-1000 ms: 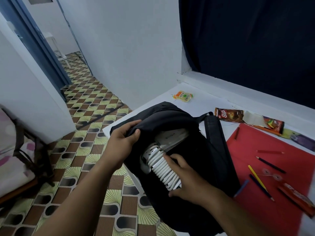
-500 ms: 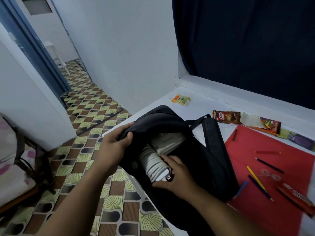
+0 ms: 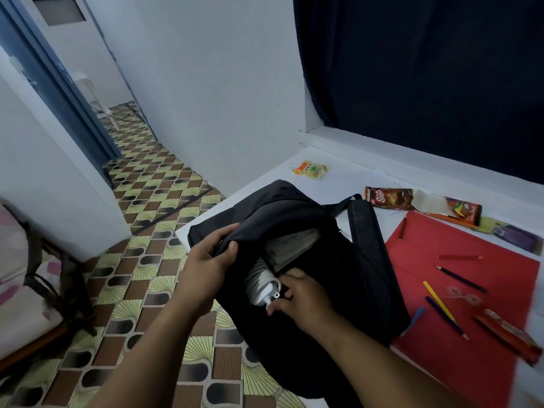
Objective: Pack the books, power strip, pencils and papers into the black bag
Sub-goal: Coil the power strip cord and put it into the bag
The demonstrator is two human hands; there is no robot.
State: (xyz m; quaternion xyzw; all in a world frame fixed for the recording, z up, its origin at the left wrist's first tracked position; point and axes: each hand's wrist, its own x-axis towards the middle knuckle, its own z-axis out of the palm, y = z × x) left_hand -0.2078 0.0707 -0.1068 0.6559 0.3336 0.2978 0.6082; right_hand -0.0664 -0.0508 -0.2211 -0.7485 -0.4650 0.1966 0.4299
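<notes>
One black backpack (image 3: 338,278) lies on the white table (image 3: 265,184), with its lower part hanging over the table's near edge above the patterned floor tiles (image 3: 141,278). Its main opening faces up.

Inside the opening:
- One white power strip (image 3: 260,285), wrapped in its coiled white cord, sits mostly within the bag; only its upper end shows.
- One book (image 3: 290,245), showing grey page edges, lies behind the strip. Whether more books are below it cannot be told.

Hands:
- The left hand (image 3: 206,269) grips the front lip of the opening, fingers and thumb pinching the fabric and holding it up.
- The right hand (image 3: 300,298) rests at the opening's right side, curled fingers and thumb holding the end of the power strip.

To the right of the bag, one red paper sheet (image 3: 485,360) lies flat on the table. On it lie six loose pencils: two red (image 3: 459,257), one black (image 3: 460,278), one yellow (image 3: 438,300), one dark blue (image 3: 446,318) and one light blue (image 3: 413,318), which is blurred. One red pencil box (image 3: 510,337) lies at the sheet's right edge.

Beyond the sheet, three snack wrappers lie near the window sill: one brown (image 3: 388,198), one torn (image 3: 459,212), one purple (image 3: 518,238). One small yellow packet (image 3: 310,169) lies alone at the far corner.
</notes>
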